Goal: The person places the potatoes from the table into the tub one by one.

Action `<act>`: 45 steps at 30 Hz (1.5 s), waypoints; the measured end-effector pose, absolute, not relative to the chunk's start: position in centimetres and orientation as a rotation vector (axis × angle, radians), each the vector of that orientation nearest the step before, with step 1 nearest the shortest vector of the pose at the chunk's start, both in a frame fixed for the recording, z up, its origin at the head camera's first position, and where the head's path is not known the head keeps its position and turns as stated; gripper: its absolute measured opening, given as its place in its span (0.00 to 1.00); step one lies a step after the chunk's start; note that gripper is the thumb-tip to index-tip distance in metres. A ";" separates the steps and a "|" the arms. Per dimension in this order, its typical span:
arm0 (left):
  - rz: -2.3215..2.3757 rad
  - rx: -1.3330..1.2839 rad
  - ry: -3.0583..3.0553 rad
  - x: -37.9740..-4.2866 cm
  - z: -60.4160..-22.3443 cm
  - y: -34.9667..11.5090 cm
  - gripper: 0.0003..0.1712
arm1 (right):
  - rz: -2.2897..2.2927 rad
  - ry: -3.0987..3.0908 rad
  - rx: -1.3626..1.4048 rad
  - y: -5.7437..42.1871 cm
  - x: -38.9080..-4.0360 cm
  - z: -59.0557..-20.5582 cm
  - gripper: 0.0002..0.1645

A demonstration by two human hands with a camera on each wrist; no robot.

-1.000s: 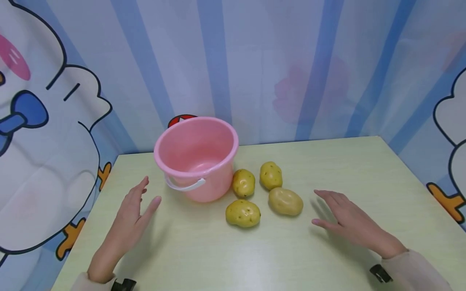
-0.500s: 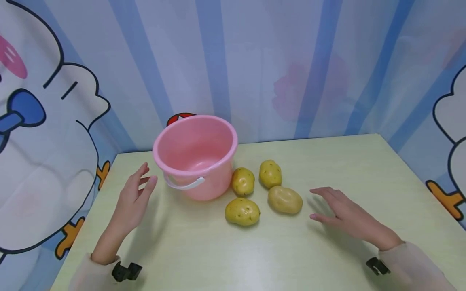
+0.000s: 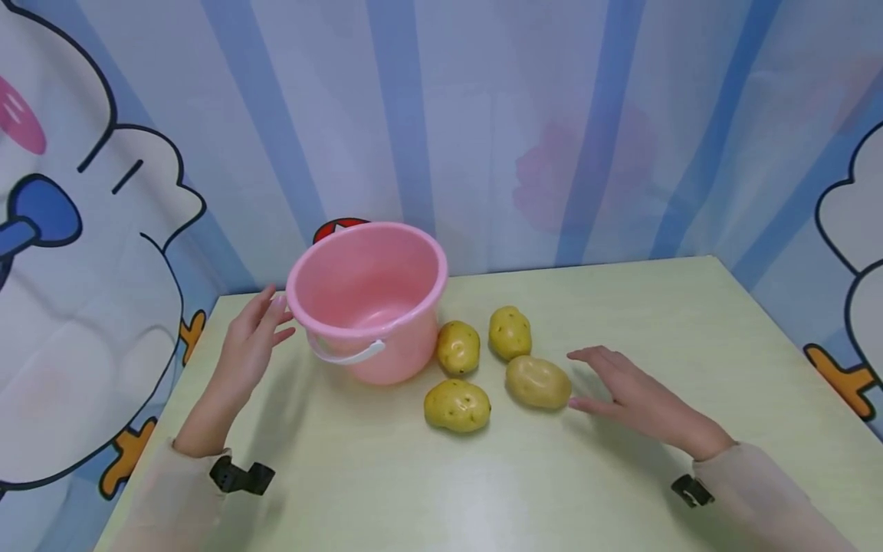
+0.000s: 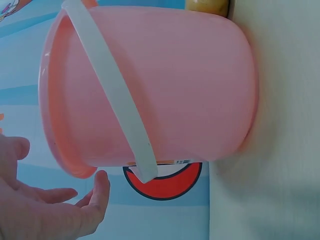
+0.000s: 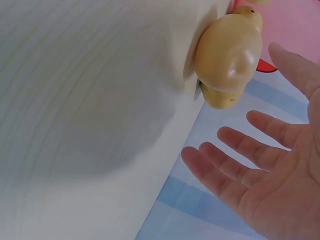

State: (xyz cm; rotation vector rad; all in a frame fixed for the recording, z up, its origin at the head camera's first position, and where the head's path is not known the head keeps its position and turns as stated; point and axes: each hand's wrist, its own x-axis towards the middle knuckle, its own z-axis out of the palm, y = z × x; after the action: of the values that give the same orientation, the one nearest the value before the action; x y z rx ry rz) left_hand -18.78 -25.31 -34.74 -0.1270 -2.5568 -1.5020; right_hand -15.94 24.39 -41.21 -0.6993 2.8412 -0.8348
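A pink bucket stands upright on the table, its white handle hanging down at the front. My left hand is raised at the bucket's left side, fingers loosely bent and fingertips right at the rim; the left wrist view shows nothing in its grasp. To the right of the bucket lie a smooth pale potato and three yellow, pitted potatoes, one in front, one beside the bucket and one behind. My right hand hovers just right of the pale potato, thumb and fingers spread, holding nothing.
The pale wooden table ends at the back against a blue striped curtain with cartoon prints. A black clip sits on the left sleeve, and a similar black clip on the right one.
My left hand has moved up and away toward the bucket's left rim. The right hand has shifted left, closer to the pale potato. Bucket and potatoes stay in place.
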 end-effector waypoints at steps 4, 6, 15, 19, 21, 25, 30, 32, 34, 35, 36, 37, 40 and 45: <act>-1.529 -0.095 -2.561 -19.4 -34.5 -25.1 0.40 | -0.829 2.841 -0.737 24.2 -16.2 -41.3 0.42; -1.547 -0.085 -2.553 -19.7 -34.3 -25.1 0.40 | -0.824 2.847 -0.750 24.1 -16.4 -41.4 0.42; -1.692 -0.025 -2.512 -21.2 -34.1 -25.1 0.40 | -0.796 2.875 -0.786 23.2 -17.1 -41.8 0.45; -1.715 -0.011 -2.508 -21.8 -34.1 -24.9 0.40 | -0.808 2.864 -0.775 22.7 -17.3 -42.1 0.44; -1.712 -0.006 -2.511 -22.0 -34.0 -24.8 0.40 | -0.811 2.857 -0.790 22.4 -17.4 -42.3 0.43; -1.708 0.001 -2.515 -22.5 -34.0 -24.7 0.38 | -0.796 2.845 -0.834 21.8 -17.6 -42.6 0.42; -1.729 0.000 -2.488 -22.9 -34.0 -24.6 0.36 | -0.777 2.839 -0.836 21.3 -17.9 -42.8 0.42; -1.748 0.003 -2.466 -22.9 -34.0 -24.7 0.35 | -0.770 2.842 -0.832 21.2 -18.0 -42.9 0.42; -1.766 0.011 -2.445 -23.0 -34.0 -24.7 0.34 | -0.763 2.846 -0.832 21.1 -18.1 -43.0 0.42; -1.772 0.019 -2.437 -23.1 -34.0 -24.7 0.33 | -0.762 2.846 -0.832 21.0 -18.1 -43.0 0.41; -1.777 0.027 -2.429 -23.1 -34.1 -24.7 0.33 | -0.760 2.846 -0.831 21.0 -18.1 -43.1 0.41; -1.781 0.032 -2.421 -23.1 -34.1 -24.7 0.32 | -0.758 2.846 -0.832 20.9 -18.2 -43.1 0.41; -1.790 0.044 -2.406 -23.2 -34.2 -24.7 0.32 | -0.764 2.845 -0.841 20.8 -18.3 -43.2 0.41; -1.825 0.043 -2.386 -23.6 -34.2 -24.8 0.31 | -0.795 2.848 -0.882 20.6 -18.4 -43.2 0.40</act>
State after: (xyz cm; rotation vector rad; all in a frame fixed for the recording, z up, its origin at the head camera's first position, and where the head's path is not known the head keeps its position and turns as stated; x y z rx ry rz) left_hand -23.58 -24.80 -34.17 0.0426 -2.3857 -1.8245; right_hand -18.38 20.62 -43.17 -0.8821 2.8482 -0.7948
